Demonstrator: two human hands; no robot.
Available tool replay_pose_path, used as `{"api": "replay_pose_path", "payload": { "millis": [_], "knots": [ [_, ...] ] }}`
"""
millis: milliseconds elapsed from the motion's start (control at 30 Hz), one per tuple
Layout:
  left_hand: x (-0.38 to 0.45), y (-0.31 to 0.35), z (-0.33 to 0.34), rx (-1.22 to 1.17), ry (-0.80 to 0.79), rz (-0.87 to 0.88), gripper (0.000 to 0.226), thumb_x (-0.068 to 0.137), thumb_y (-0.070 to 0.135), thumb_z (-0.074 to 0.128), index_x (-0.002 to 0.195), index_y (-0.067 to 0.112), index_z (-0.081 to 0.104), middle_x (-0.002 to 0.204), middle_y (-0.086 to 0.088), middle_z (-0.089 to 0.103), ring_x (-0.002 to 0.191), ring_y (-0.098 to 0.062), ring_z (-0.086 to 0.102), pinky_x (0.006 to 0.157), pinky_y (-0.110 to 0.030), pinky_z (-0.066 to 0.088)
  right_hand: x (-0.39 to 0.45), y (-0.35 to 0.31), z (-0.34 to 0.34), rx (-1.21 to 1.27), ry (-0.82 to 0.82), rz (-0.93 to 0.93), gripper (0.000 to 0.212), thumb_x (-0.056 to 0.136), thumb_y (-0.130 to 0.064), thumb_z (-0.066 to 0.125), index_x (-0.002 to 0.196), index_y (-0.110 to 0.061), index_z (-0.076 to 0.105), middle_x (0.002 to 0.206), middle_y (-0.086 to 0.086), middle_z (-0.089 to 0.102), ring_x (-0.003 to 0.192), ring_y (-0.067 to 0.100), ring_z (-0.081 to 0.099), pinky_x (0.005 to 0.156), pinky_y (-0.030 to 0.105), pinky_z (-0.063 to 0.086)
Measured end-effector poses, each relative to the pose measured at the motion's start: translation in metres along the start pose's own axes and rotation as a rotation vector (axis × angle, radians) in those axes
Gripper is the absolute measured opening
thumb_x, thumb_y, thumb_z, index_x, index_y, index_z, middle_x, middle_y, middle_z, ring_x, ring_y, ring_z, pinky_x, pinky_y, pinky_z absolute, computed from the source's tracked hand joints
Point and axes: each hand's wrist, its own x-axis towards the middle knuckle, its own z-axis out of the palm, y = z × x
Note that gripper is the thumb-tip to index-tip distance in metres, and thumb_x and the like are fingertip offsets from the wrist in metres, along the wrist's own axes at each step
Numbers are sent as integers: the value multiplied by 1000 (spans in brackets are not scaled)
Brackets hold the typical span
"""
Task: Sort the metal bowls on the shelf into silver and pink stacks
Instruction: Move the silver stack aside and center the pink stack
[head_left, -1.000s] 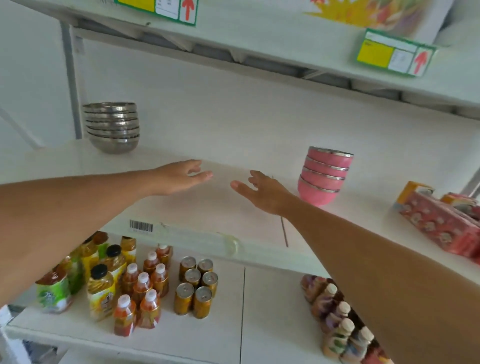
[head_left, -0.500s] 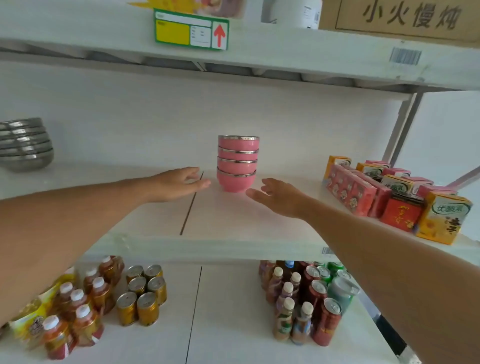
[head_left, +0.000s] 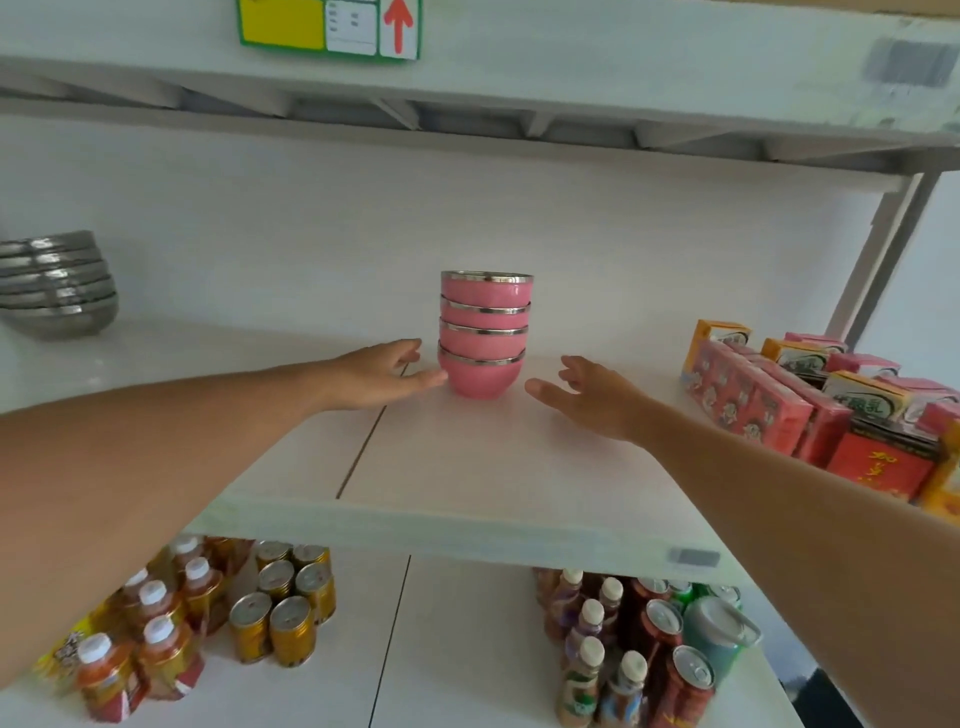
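White shelf (head_left: 467, 467), two boards meeting at a dark seam. Directly on it: stack of four pink bowls (head_left: 485, 332) near the middle; stack of silver bowls (head_left: 54, 283) well apart at far left; red and orange drink cartons (head_left: 810, 405) crowded along the right end.

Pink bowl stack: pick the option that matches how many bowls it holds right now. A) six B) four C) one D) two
B: the pink bowl stack shows four nested pink bowls, each with a silver rim band, standing on the shelf between the open left hand and the open right hand.
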Motion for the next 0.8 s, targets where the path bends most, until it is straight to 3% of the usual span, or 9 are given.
{"api": "replay_pose_path", "payload": {
  "millis": [167, 233, 300, 400, 567, 800],
  "knots": [
    [36, -20, -6, 15, -26, 80, 147, 62, 105, 56, 173, 17, 16, 176, 3, 31, 159, -12, 34, 131, -41, 29, 33, -14, 20, 5, -36, 11, 111, 86, -77, 66, 169, -17, 24, 169, 1, 41, 154, 20, 41, 121, 40, 38],
    [48, -23, -5, 16, -37, 119, 139, 65, 102, 57, 172, 20, 22, 174, 2, 36, 159, -13, 36, 130, -42, 30, 45, -15, 25, -3, -41, 4, 103, 87, -74, 69, 167, -21, 31, 168, -1, 43, 154, 19, 42, 123, 43, 37],
    [54, -22, 3, -7, -70, 193, 113, 79, 90, 61, 168, 26, 34, 170, 7, 43, 157, -8, 38, 129, -42, 32, 53, -16, 28, 12, -64, -29, 91, 88, -72, 70, 161, -25, 43, 163, -4, 50, 150, 18, 46, 122, 45, 38],
    [57, -18, 15, -98, -85, 237, 72, 101, 54, 67, 162, 26, 42, 164, 12, 48, 153, -2, 41, 129, -39, 33, 56, -15, 30, 47, -98, -140, 73, 94, -66, 68, 154, -28, 52, 154, -12, 58, 144, 13, 52, 121, 45, 40],
    [50, 3, 8, -82, 0, 203, 65, 105, 37, 66, 162, 13, 43, 165, 0, 50, 155, -12, 43, 130, -41, 31, 57, -21, 17, 158, -105, -276, 64, 98, -55, 72, 151, -24, 55, 147, -13, 64, 138, 5, 58, 119, 45, 44],
    [10, 48, -34, -37, 134, 102, 64, 99, 51, 66, 156, 27, 48, 161, 6, 53, 154, -13, 44, 128, -34, 33, 66, -52, -23, 188, -155, -451, 67, 97, -58, 70, 153, -26, 53, 146, -13, 65, 135, 6, 60, 118, 42, 46]
  ]
}}
